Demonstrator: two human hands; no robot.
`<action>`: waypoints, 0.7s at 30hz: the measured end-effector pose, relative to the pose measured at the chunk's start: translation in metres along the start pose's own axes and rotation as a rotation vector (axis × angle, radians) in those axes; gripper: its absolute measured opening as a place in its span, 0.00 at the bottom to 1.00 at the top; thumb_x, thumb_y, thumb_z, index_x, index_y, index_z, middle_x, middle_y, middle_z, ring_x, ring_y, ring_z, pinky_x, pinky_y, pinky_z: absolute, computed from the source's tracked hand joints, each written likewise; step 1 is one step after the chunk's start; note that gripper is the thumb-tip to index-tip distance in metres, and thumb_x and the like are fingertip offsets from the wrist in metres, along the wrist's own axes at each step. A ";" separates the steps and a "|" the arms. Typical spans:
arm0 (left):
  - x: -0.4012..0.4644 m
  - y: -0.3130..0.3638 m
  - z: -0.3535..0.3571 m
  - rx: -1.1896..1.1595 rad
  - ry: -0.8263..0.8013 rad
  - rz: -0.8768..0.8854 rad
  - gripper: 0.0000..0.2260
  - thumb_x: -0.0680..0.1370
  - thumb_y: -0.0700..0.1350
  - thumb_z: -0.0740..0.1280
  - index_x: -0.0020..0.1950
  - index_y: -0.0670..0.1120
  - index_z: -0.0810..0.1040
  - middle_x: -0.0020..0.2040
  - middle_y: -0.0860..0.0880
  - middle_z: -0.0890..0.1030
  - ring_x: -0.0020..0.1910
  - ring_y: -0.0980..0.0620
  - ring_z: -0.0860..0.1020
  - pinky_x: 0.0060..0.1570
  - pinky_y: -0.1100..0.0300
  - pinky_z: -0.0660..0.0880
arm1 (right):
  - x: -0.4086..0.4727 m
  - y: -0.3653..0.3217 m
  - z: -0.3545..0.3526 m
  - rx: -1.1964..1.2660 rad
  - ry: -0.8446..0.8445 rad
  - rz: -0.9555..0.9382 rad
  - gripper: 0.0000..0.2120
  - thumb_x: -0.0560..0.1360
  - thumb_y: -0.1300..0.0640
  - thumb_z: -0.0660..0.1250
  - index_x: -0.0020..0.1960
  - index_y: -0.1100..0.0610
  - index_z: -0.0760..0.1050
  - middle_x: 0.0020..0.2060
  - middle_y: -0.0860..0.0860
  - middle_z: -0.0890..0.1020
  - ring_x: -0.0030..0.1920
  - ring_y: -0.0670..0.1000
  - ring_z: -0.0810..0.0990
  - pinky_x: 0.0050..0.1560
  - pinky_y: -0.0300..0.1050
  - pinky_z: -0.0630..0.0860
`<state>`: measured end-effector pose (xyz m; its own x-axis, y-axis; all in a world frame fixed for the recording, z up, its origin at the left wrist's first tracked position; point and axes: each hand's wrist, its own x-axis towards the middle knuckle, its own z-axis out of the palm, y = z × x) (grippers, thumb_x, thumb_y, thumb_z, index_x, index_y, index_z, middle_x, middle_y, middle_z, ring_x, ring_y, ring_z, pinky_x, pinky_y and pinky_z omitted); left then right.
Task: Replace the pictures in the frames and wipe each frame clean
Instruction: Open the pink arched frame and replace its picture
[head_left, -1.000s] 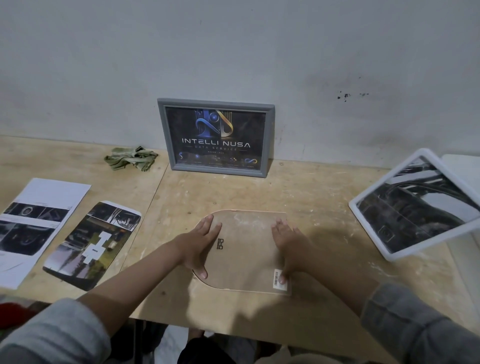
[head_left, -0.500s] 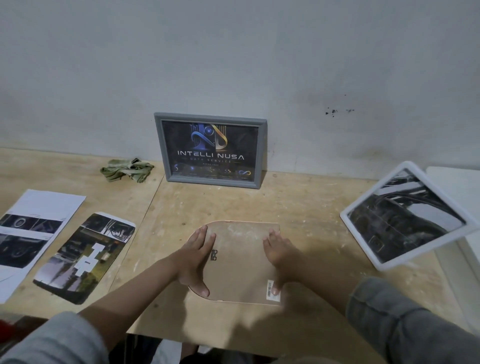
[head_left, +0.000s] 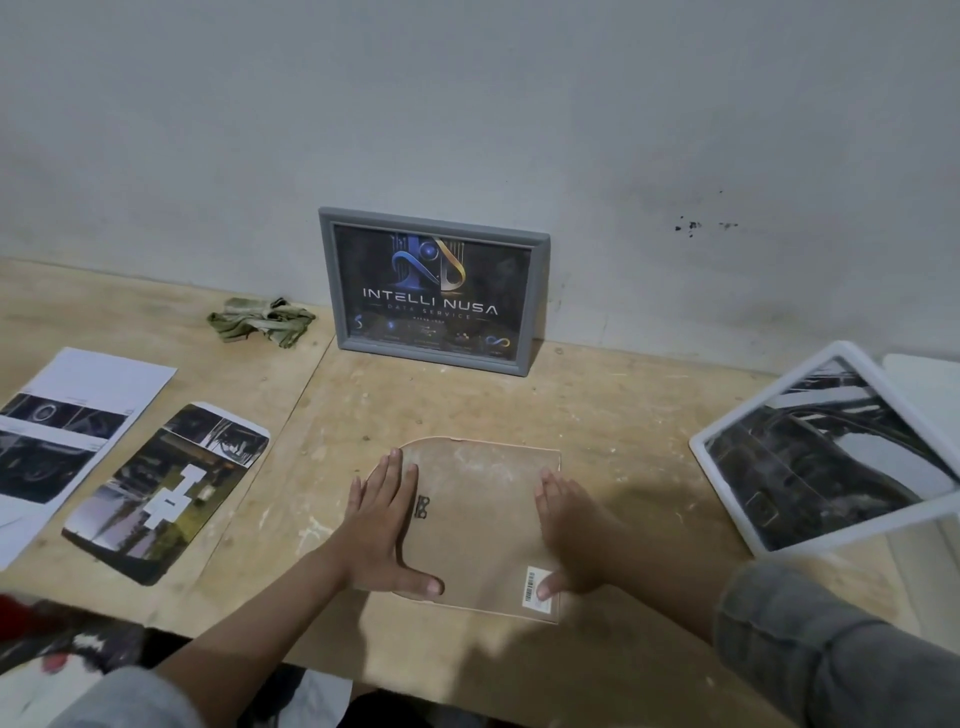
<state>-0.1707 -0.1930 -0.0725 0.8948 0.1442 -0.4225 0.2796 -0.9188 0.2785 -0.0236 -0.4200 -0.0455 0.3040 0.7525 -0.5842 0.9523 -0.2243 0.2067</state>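
on table (head_left: 597, 415), brown backing board (head_left: 478, 525), rounded corners, barcode sticker (head_left: 535, 590)

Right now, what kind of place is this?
Likely a makeshift workshop or back room: a bare, scuffed plywood table pushed against a stained plaster wall, with a crumpled rag on it.
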 end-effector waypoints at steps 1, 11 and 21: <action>0.001 0.000 0.000 -0.002 -0.002 -0.004 0.67 0.56 0.79 0.65 0.74 0.46 0.27 0.71 0.46 0.22 0.71 0.47 0.24 0.68 0.45 0.27 | 0.004 -0.001 0.002 -0.043 0.034 -0.041 0.53 0.68 0.25 0.55 0.68 0.73 0.63 0.69 0.73 0.59 0.70 0.71 0.58 0.72 0.62 0.55; 0.000 0.003 -0.001 0.062 -0.006 -0.011 0.68 0.54 0.80 0.64 0.74 0.47 0.26 0.72 0.46 0.23 0.72 0.45 0.24 0.68 0.45 0.28 | -0.001 0.001 -0.002 -0.024 0.039 -0.006 0.51 0.71 0.28 0.56 0.72 0.73 0.55 0.72 0.70 0.54 0.73 0.70 0.50 0.73 0.62 0.45; 0.005 0.002 -0.003 0.109 0.022 0.005 0.68 0.52 0.81 0.63 0.76 0.48 0.30 0.74 0.42 0.27 0.74 0.42 0.29 0.73 0.45 0.38 | 0.012 0.009 -0.023 0.181 -0.033 0.077 0.67 0.57 0.30 0.73 0.72 0.75 0.45 0.72 0.73 0.47 0.73 0.70 0.46 0.74 0.59 0.42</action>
<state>-0.1645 -0.1930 -0.0719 0.9038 0.1467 -0.4020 0.2368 -0.9539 0.1845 -0.0119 -0.3987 -0.0323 0.3737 0.7088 -0.5984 0.9143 -0.3901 0.1089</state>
